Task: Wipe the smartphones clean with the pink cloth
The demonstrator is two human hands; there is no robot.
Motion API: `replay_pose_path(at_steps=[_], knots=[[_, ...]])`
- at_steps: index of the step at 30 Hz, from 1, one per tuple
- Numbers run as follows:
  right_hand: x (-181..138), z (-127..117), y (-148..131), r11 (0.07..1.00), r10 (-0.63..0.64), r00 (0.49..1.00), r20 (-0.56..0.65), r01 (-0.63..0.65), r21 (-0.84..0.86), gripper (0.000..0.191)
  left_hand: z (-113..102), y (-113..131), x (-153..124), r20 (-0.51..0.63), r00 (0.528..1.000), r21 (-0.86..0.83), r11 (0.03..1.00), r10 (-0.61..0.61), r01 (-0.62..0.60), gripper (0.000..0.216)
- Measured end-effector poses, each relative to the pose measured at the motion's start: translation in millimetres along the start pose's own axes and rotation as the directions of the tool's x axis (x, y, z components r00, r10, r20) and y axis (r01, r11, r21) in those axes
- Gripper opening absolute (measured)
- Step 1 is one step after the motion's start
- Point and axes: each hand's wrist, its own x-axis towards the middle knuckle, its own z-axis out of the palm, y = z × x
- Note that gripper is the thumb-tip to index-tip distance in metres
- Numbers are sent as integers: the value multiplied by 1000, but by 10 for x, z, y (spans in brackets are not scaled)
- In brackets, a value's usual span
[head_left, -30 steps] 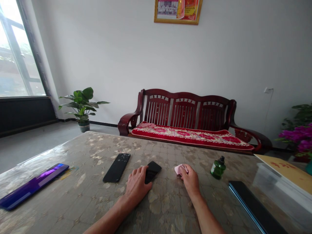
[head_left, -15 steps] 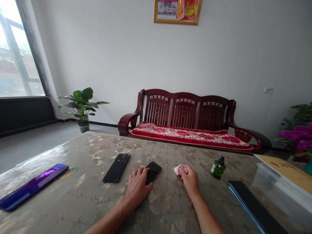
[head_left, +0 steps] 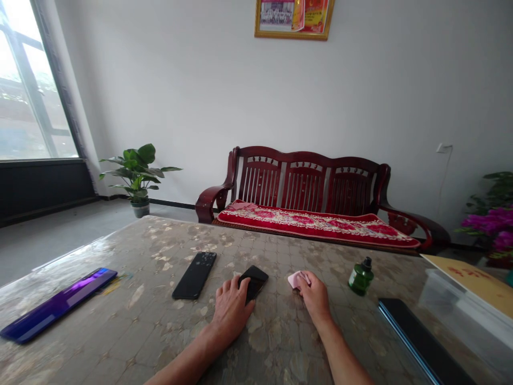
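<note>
A black smartphone (head_left: 256,280) lies on the patterned tabletop, its lower left part covered by my left hand (head_left: 232,305). The fingers rest along the phone's left side and the thumb lies by its lower right, gripping it against the table. To the right, my right hand (head_left: 316,299) pinches a small folded pink cloth (head_left: 296,279) just above or on the table, apart from the phone. Another black phone (head_left: 194,275), with whitish specks on its upper end, lies left of my left hand. A green bottle with a black top (head_left: 361,276) stands right of my right hand.
A shiny purple-blue phone (head_left: 60,305) lies at the far left of the table (head_left: 160,342). At right are a dark phone with a blue edge (head_left: 420,339) and a clear plastic box (head_left: 444,299) under a tan sheet (head_left: 473,278). Beyond stands a wooden bench (head_left: 304,179).
The view has shifted slightly, so everything sits a little further right. Both hands keep their hold, with the left fingers shifted slightly on the phone.
</note>
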Motion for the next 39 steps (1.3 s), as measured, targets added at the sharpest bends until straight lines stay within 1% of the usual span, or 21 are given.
replay_pose_path(at_steps=[5, 9, 13, 16, 18, 20, 24, 26, 29, 32, 35, 39], knots=[[6, 1, 15, 1000, 3, 1000, 0, -3, 10, 39, 28, 64, -34, 39, 999, -6, 1000, -3, 3, 62], [1, 2, 16, 1000, 5, 1000, 0, -5, 24, 39, 32, 140, -82, 84, 996, -51, 999, 12, -7, 63], [-3, -8, -16, 999, 18, 1000, -4, -18, 47, 38, -27, 192, -125, 152, 987, -140, 990, 56, -34, 63], [-5, -27, -56, 996, 45, 999, -20, -44, 76, 40, -84, 143, -105, 207, 969, -205, 975, 133, -90, 70], [-7, -43, -79, 993, 65, 997, -41, -61, 100, 43, -115, 60, -52, 248, 946, -235, 960, 208, -150, 79], [-9, -58, -94, 989, 82, 995, -63, -73, 125, 45, -143, -42, 23, 297, 913, -253, 945, 281, -208, 91], [-10, -74, -100, 980, 111, 990, -89, -94, 174, 46, -213, -203, 160, 419, 816, -263, 913, 399, -312, 111], [-6, -74, -99, 975, 124, 988, -93, -103, 196, 45, -242, -242, 187, 446, 786, -266, 902, 428, -341, 114], [4, -65, -103, 967, 141, 985, -97, -116, 225, 43, -243, -277, 180, 416, 788, -279, 889, 453, -364, 113], [15, -55, -110, 961, 150, 983, -107, -119, 250, 42, -194, -319, 151, 386, 792, -291, 877, 473, -382, 110], [19, -51, -110, 956, 156, 980, -120, -120, 266, 42, -148, -360, 121, 382, 796, -277, 880, 469, -385, 106], [11, -53, -90, 951, 172, 978, -118, -133, 280, 42, -143, -367, 65, 353, 815, -272, 884, 459, -380, 99]])
